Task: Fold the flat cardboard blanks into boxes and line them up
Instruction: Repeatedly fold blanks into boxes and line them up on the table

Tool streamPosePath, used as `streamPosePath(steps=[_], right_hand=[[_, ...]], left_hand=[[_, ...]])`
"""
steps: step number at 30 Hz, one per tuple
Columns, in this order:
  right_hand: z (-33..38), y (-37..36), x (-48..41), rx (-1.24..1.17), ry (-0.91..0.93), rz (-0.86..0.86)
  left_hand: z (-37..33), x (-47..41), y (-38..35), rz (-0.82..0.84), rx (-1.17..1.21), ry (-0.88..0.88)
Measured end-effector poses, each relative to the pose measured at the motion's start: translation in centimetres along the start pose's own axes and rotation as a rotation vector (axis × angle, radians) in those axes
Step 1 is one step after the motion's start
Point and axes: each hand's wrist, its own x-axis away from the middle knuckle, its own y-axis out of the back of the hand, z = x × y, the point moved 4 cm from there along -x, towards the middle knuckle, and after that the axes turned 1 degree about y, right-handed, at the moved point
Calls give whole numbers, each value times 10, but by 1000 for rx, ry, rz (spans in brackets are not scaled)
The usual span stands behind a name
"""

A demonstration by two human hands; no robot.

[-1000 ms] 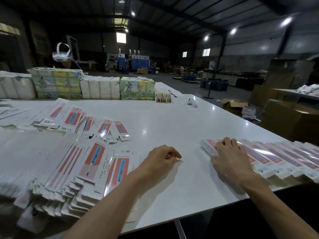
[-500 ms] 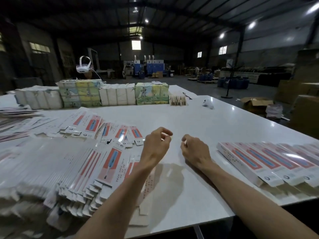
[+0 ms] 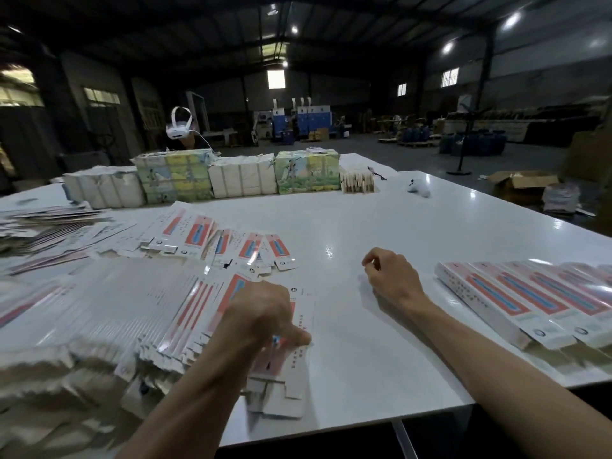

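Note:
A fanned pile of flat cardboard blanks (image 3: 139, 313), white with red and blue print, covers the left of the white table (image 3: 347, 226). My left hand (image 3: 265, 313) lies on the rightmost flat blank (image 3: 291, 362), fingers curled down onto its printed face. My right hand (image 3: 390, 276) hovers loosely curled over the bare table to the right, holding nothing. A row of folded boxes (image 3: 530, 299) lies side by side at the right edge, apart from my right hand.
More loose blanks (image 3: 231, 243) lie spread behind the pile. Bundled packs (image 3: 238, 177) line the far side, with a small wooden bundle (image 3: 359, 182) and a white object (image 3: 419, 188) beyond. The table's front edge is close below my arms.
My left hand moved down and left onto the rightmost flat blank. My right hand left the folded boxes a second ago and now hangs over the bare table. The view swung left.

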Motion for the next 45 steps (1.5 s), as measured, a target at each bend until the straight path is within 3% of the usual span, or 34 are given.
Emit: streamPosePath(steps=[7, 13, 15, 17, 20, 23, 25, 26, 29, 30, 31, 33, 36, 37, 39, 41, 43, 45], right_hand=[[-1, 0, 2, -52, -26, 4], [-2, 1, 1, -102, -23, 3], [-1, 2, -1, -229, 6, -41], [3, 4, -3, -505, 42, -22], [12, -1, -1, -909, -17, 234], [13, -2, 3, -989, -42, 359], [9, 0, 1, -1059, -64, 302], [4, 3, -1, -1091, -109, 224], [-15, 7, -7, -1115, -285, -87], [-19, 9, -8, -1150, -335, -166], [-21, 10, -8, -1203, -371, -219], [-20, 11, -6, -1291, -391, -250], [-5, 4, -3, -1342, -305, -137], [2, 0, -3, -1346, -246, -73], [13, -5, 0, -1325, -126, 100], [20, -7, 5, -1204, -32, 258], [20, -6, 8, -992, 47, 266], [18, 0, 6, -886, 134, 136]], left_hand=[[8, -14, -6, 9, 211, 14], [17, -21, 4, -146, 576, -77], [17, -23, 14, -150, 701, -129], [13, -24, 24, -72, 732, -167], [-2, -27, 37, 45, 657, -196], [-13, -32, 46, 19, 633, -240], [-14, -35, 53, -149, 682, -243], [-13, -36, 58, -333, 703, -220], [-5, -23, 69, -1094, 796, -62], [-6, -20, 67, -1213, 953, -41], [-10, -20, 63, -1211, 1150, -28], [-23, -35, 48, -927, 1543, 22], [-55, -57, 23, -314, 1861, 23], [-61, -63, 19, -219, 1944, 4], [-60, -73, 14, -227, 2101, 26], [-57, -82, 12, -180, 2252, -74], [-56, -81, 9, -16, 2285, -208], [-56, -77, 0, 107, 2134, -228]])
